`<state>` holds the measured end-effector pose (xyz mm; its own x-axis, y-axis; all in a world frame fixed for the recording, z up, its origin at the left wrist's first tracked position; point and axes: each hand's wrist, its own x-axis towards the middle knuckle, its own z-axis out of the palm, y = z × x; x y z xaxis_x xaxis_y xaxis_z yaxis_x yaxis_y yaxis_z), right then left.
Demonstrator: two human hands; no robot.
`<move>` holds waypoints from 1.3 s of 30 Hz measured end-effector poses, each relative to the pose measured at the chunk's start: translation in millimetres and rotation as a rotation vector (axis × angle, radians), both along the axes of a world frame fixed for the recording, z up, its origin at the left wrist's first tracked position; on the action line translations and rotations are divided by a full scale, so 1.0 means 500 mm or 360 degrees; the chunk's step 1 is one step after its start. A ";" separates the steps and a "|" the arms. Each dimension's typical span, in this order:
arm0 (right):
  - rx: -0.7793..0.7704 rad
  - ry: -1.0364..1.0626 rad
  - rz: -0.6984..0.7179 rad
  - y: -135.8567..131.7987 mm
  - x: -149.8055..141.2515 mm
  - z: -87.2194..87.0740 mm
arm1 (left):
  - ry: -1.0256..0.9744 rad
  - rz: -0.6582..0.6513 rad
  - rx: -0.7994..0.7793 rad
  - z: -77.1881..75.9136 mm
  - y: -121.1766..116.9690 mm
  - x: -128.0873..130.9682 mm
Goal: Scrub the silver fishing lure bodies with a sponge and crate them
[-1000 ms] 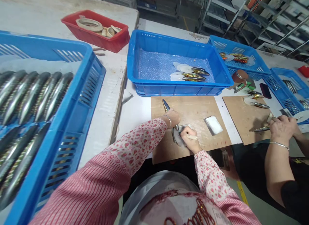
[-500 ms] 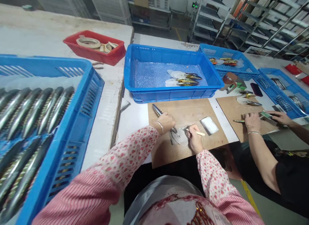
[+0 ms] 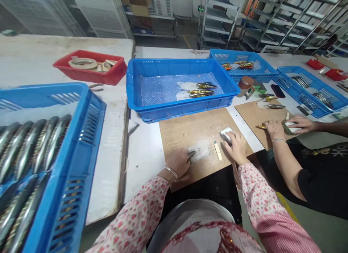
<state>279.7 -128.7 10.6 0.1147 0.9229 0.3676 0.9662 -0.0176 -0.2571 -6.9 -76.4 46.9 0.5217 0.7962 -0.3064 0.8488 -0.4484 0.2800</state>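
Observation:
My left hand (image 3: 178, 163) is closed around a fishing lure (image 3: 191, 155) low over the cardboard (image 3: 179, 127), hiding most of its body. The lure's clear, rounded lip (image 3: 204, 151) points right and carries a small metal ring. My right hand (image 3: 236, 146) has its fingers on a white sponge-like block (image 3: 225, 131), which looks tilted and shows a dark side. Between my hands lies a small tool with a pale wooden handle (image 3: 218, 153), touching neither.
Ahead stands a blue tray (image 3: 168, 110) holding several lures on bubble wrap. A blue crate (image 3: 92, 119) of lures is at left, near a red bin (image 3: 114, 77) with tape rolls. At right, a co-worker's hands (image 3: 276, 130) work over another board (image 3: 244, 110).
My right hand has put the wooden-handled tool down on the cardboard and moved right onto the white block. My left hand has turned the lure, lip still pointing right. The view has shifted.

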 end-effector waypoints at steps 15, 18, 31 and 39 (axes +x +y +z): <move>-0.0143 0.0328 0.0380 -0.039 -0.180 0.071 | 0.0058 0.0004 -0.0059 -0.029 -0.034 -0.006; -0.0154 0.0202 0.0288 -0.047 -0.224 0.065 | 0.0016 0.0014 0.0018 -0.047 -0.041 -0.001; -0.0250 0.0003 0.0137 -0.048 -0.259 0.072 | -0.0021 -0.0030 0.0006 -0.052 -0.045 0.004; -0.0247 0.0006 0.0211 -0.038 -0.255 0.075 | -0.0041 -0.0033 -0.0037 -0.049 -0.043 0.003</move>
